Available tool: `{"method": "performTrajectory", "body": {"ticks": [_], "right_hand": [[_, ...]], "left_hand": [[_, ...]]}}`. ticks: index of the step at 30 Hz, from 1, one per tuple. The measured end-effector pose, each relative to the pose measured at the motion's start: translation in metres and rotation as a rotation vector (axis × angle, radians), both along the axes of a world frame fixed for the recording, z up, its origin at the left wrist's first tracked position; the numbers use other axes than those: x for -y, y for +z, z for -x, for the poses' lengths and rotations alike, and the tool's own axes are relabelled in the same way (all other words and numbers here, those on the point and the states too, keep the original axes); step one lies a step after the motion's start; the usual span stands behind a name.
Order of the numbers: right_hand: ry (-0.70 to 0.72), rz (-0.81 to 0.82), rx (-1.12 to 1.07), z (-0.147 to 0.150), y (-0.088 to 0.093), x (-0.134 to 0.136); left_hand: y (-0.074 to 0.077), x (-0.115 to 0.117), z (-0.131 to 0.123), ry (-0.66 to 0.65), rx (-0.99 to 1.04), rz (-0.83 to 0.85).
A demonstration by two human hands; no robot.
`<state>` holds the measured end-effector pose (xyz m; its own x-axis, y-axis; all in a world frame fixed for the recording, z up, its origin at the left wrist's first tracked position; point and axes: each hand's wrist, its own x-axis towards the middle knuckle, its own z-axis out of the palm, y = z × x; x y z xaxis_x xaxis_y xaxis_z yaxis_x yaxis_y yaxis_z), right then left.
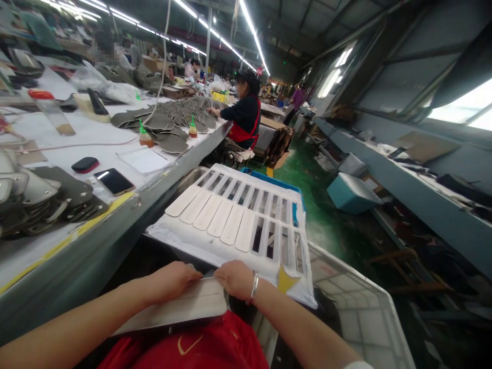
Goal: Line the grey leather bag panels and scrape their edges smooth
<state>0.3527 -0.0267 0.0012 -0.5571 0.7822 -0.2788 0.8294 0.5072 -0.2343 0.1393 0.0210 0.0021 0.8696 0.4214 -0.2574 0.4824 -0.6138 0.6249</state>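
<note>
Close to my body, a pale flat piece [188, 305] with rounded corners lies at a tilt above my red apron. My left hand [175, 281] is closed at its upper edge, with the fingertips partly hidden. My right hand [238, 279], a bracelet on its wrist, is closed at the piece's right upper corner. Just beyond both hands is a white cloth-covered rack [226, 177] with rows of slots. Several cream strips [209, 212] with rounded ends lie side by side across its left and middle part. A yellow pointed patch [287, 280] sits on the rack's near right corner.
At left, a workbench [126, 205] holds a phone [114, 181], glue bottles [145, 134] and stacked grey pieces [169, 120]. A white crate [357, 287] stands at right. A co-worker in a red apron [246, 118] sits further along the bench. A teal box [351, 192] stands beyond the aisle.
</note>
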Motion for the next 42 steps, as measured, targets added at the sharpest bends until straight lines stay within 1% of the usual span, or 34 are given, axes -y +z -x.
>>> {"method": "performTrajectory", "body": {"ticks": [2,4,7,9,10,11,14,15,17,20,22,26,28,30,33,37,40,42], "right_hand": [[0.036,0.021,0.01,0.0,0.0,0.002],[0.081,0.013,0.017,0.002,-0.001,0.008],[0.114,-0.074,0.023,0.005,-0.002,0.017],[0.088,-0.084,0.018,0.006,-0.001,0.017],[0.06,-0.048,0.01,0.007,0.0,0.014],[0.013,0.023,-0.013,0.007,0.0,0.008],[-0.141,0.322,-0.127,0.005,-0.003,-0.02],[-0.165,0.409,-0.164,0.004,-0.006,-0.029],[-0.153,0.542,-0.214,0.003,-0.014,-0.045],[-0.13,0.666,-0.263,0.002,-0.025,-0.055],[-0.142,0.732,-0.321,0.003,-0.028,-0.056],[-0.119,0.836,-0.399,0.01,-0.027,-0.056],[-0.118,0.878,-0.4,0.015,-0.026,-0.059],[-0.1,0.908,-0.409,0.02,-0.026,-0.062],[-0.02,0.906,-0.415,0.032,-0.025,-0.066],[0.076,0.857,-0.408,0.052,-0.022,-0.069],[0.101,0.812,-0.417,0.068,-0.021,-0.07],[0.103,0.788,-0.415,0.079,-0.021,-0.071]], "left_hand": [[-0.003,0.005,-0.001,-0.026,-0.021,-0.037],[-0.007,0.013,0.0,-0.066,-0.058,-0.125],[-0.014,0.024,0.002,-0.17,-0.144,-0.358],[-0.019,0.029,0.003,-0.236,-0.176,-0.49],[-0.021,0.03,0.004,-0.255,-0.177,-0.534],[-0.024,0.031,0.004,-0.262,-0.177,-0.567],[-0.032,0.032,0.003,-0.244,-0.186,-0.628],[-0.034,0.032,0.003,-0.237,-0.185,-0.642],[-0.037,0.031,0.002,-0.245,-0.169,-0.658],[-0.035,0.026,0.004,-0.263,-0.118,-0.633],[-0.031,0.018,0.011,-0.266,-0.081,-0.547],[-0.021,-0.003,0.046,-0.251,-0.043,-0.281],[-0.019,-0.01,0.065,-0.218,-0.049,-0.202],[-0.019,-0.013,0.078,-0.193,-0.055,-0.158],[-0.021,-0.012,0.085,-0.183,-0.055,-0.135],[-0.024,-0.01,0.089,-0.188,-0.047,-0.183],[-0.023,-0.011,0.101,-0.177,-0.077,-0.217],[-0.019,-0.011,0.112,-0.157,-0.11,-0.219]]}}
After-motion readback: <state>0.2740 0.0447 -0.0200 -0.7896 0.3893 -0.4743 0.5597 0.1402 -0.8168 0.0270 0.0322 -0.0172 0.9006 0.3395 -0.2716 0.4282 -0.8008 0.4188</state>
